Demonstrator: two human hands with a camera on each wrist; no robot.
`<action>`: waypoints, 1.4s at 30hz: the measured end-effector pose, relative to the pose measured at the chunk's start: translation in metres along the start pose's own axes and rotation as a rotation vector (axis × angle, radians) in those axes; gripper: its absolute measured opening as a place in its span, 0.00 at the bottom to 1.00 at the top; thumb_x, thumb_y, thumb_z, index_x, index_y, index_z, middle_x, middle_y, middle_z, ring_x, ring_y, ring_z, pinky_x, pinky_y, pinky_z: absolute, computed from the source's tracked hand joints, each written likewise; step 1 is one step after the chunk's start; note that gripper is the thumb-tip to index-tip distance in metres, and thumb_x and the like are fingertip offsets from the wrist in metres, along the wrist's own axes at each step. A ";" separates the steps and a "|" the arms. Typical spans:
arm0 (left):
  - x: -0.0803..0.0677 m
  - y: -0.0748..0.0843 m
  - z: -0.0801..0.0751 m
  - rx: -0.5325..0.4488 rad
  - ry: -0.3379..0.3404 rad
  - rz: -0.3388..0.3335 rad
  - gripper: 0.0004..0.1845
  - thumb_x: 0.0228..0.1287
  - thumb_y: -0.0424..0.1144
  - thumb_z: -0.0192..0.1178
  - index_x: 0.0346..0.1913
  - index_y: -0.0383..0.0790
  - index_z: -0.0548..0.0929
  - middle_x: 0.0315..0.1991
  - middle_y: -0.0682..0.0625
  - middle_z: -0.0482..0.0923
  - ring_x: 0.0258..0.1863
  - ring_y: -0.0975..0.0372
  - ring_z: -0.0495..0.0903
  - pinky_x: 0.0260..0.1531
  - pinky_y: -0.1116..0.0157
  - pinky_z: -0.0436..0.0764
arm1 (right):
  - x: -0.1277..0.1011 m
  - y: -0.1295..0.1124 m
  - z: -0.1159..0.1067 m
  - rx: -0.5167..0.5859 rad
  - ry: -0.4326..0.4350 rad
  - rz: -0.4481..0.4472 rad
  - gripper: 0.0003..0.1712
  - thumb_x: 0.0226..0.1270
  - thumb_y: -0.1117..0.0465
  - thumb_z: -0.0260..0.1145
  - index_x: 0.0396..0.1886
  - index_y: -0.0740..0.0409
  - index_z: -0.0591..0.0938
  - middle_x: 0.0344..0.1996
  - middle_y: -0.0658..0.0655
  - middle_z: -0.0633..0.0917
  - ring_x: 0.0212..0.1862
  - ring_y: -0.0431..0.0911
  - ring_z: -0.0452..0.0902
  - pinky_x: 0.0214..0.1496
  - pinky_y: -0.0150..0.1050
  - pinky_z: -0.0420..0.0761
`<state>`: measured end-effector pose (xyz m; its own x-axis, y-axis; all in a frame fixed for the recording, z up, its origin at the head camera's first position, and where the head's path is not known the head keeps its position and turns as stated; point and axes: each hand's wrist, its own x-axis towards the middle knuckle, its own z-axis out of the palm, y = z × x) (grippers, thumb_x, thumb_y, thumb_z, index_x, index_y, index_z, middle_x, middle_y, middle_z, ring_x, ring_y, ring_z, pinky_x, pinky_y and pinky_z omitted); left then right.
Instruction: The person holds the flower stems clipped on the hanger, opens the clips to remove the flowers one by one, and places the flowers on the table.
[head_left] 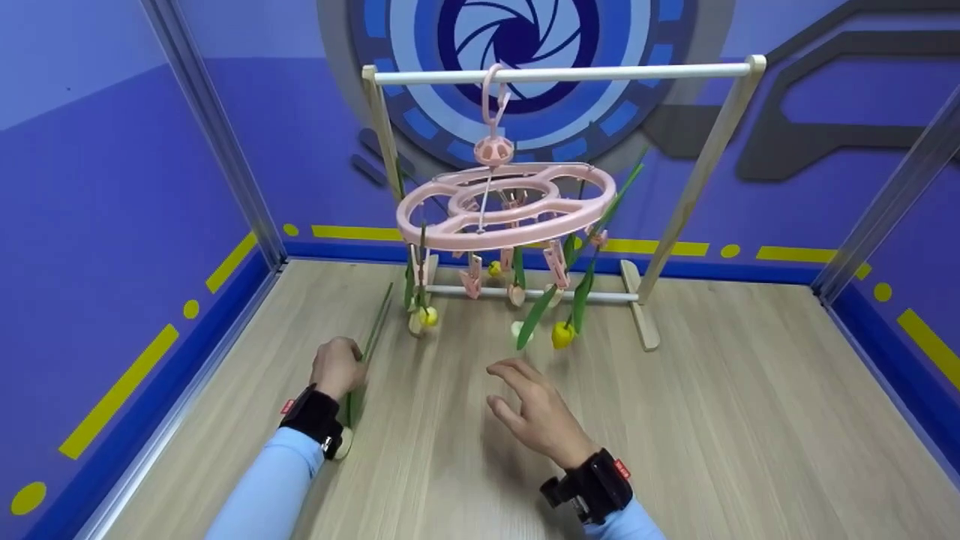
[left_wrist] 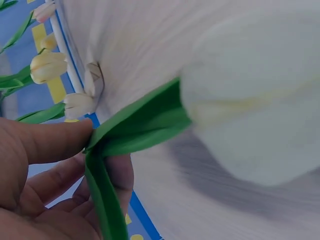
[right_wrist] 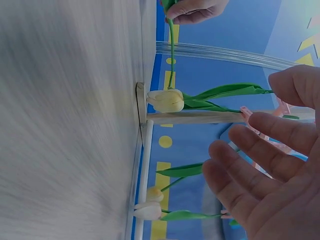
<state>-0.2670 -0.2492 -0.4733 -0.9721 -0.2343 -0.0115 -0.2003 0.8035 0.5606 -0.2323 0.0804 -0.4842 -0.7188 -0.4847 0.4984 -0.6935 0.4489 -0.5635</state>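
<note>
My left hand point(head_left: 336, 367) pinches the green stem and leaf of a white artificial tulip point(left_wrist: 250, 105) between thumb and fingers. In the left wrist view its bloom fills the right side, while the head view shows it low beside the wrist and the stem angled up past the fingers. My right hand point(head_left: 541, 414) is held over the table with fingers loosely spread and nothing in them. Ahead of both hands hangs a pink oval clip hanger point(head_left: 442, 240). Tulips hang bloom-down below it, including a yellow one point(head_left: 562, 335) on the right and another yellow one point(head_left: 428, 316) on the left.
A wooden rack with a white top rod point(head_left: 622, 73) carries the hanger by its hook. Pink clothespins point(head_left: 471, 279) dangle from the hanger's rim. The rack's right foot point(head_left: 641, 315) stands on the wood-grain table point(head_left: 750, 420). Blue printed panels point(head_left: 135, 187) enclose the left, back and right.
</note>
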 end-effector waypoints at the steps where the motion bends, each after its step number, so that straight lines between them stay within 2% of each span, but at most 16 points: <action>1: 0.000 0.000 0.000 0.007 -0.007 -0.003 0.08 0.59 0.24 0.60 0.40 0.25 0.85 0.40 0.33 0.85 0.36 0.49 0.82 0.37 0.51 0.83 | 0.000 0.000 0.000 0.000 -0.002 0.000 0.19 0.72 0.64 0.68 0.61 0.60 0.82 0.57 0.57 0.83 0.59 0.49 0.81 0.56 0.50 0.83; 11: 0.003 -0.004 0.003 0.040 -0.090 -0.031 0.13 0.55 0.24 0.66 0.44 0.22 0.86 0.45 0.30 0.85 0.41 0.47 0.84 0.41 0.51 0.84 | 0.002 -0.001 -0.001 0.000 -0.010 0.023 0.19 0.72 0.64 0.68 0.60 0.60 0.82 0.57 0.57 0.83 0.59 0.49 0.81 0.57 0.50 0.82; 21: 0.000 -0.004 0.001 0.059 -0.162 -0.016 0.09 0.52 0.25 0.69 0.38 0.25 0.86 0.38 0.35 0.86 0.35 0.50 0.83 0.32 0.57 0.82 | 0.002 0.000 -0.002 0.002 -0.016 0.030 0.19 0.72 0.64 0.68 0.60 0.60 0.82 0.57 0.57 0.83 0.59 0.49 0.80 0.57 0.50 0.82; 28: -0.001 -0.005 -0.001 0.045 -0.218 -0.008 0.15 0.53 0.26 0.70 0.45 0.22 0.84 0.44 0.31 0.84 0.37 0.49 0.82 0.36 0.56 0.83 | 0.000 0.001 -0.001 0.008 -0.026 0.032 0.17 0.75 0.62 0.66 0.60 0.60 0.82 0.58 0.56 0.82 0.59 0.50 0.80 0.57 0.51 0.82; 35: -0.004 -0.002 -0.008 0.048 -0.272 -0.035 0.11 0.59 0.30 0.70 0.40 0.25 0.83 0.39 0.36 0.83 0.37 0.50 0.81 0.37 0.56 0.81 | 0.001 0.000 -0.003 0.004 -0.034 0.049 0.18 0.73 0.63 0.67 0.60 0.59 0.82 0.58 0.57 0.82 0.60 0.50 0.80 0.58 0.50 0.82; 38: -0.005 0.000 -0.012 0.068 -0.291 -0.041 0.15 0.63 0.34 0.68 0.44 0.23 0.83 0.43 0.34 0.83 0.40 0.48 0.82 0.41 0.53 0.82 | 0.001 0.000 -0.003 0.004 -0.041 0.053 0.18 0.74 0.63 0.67 0.61 0.60 0.81 0.58 0.57 0.82 0.60 0.50 0.80 0.58 0.50 0.82; 42: -0.008 0.004 -0.019 0.091 -0.296 -0.009 0.21 0.69 0.39 0.65 0.51 0.19 0.81 0.49 0.29 0.82 0.47 0.43 0.82 0.48 0.48 0.82 | 0.001 0.000 -0.003 0.004 -0.041 0.045 0.18 0.74 0.62 0.66 0.60 0.60 0.81 0.58 0.57 0.82 0.60 0.50 0.80 0.58 0.50 0.82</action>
<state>-0.2580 -0.2548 -0.4550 -0.9609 -0.0831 -0.2641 -0.2064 0.8507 0.4834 -0.2333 0.0823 -0.4816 -0.7467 -0.4944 0.4449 -0.6600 0.4681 -0.5876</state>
